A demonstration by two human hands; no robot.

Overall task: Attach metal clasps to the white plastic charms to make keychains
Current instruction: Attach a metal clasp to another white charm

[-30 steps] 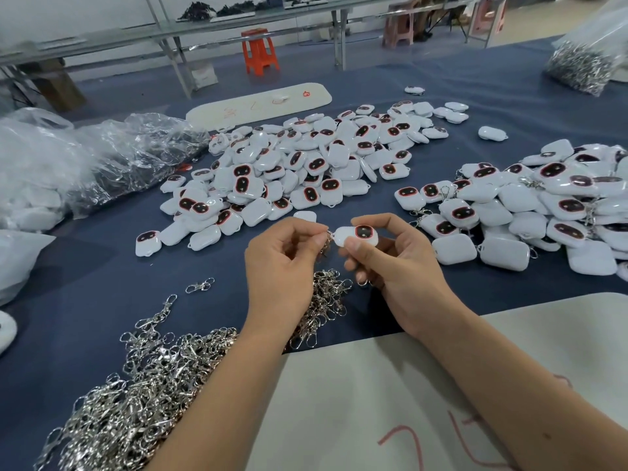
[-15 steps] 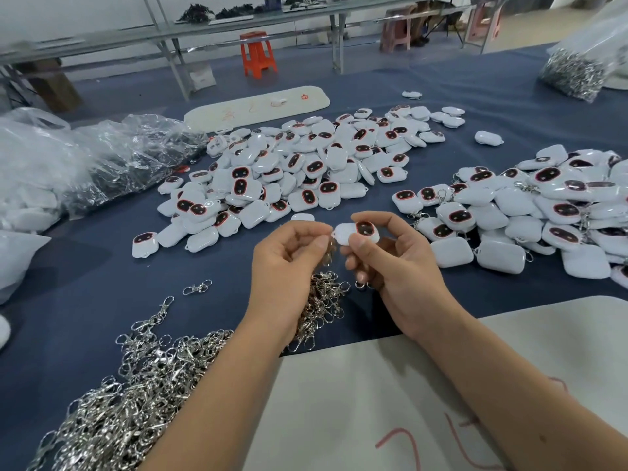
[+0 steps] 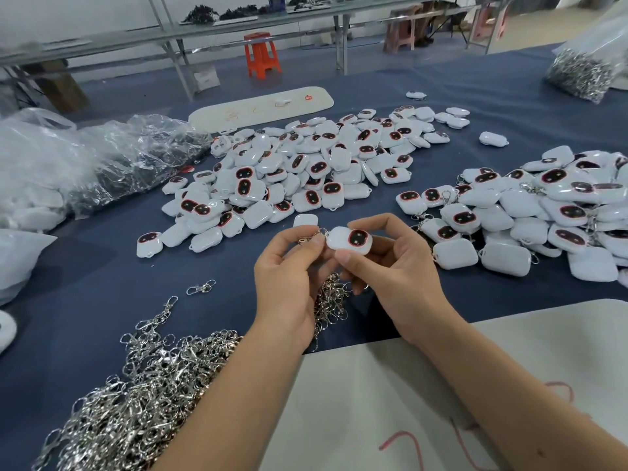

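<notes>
Clasp heap nearest, bottom left on blue cloth. Above it, hands close together: left hand pinches metal clasp, right hand pinches white charm, clasp right at charm's edge. Beyond, loose charm pile; finished keychains off right.

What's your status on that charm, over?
Left hand pinches clasp at the charm's loop end. Right hand grips charm, face up. Not visibly hooked yet. Nothing in the way.
</notes>
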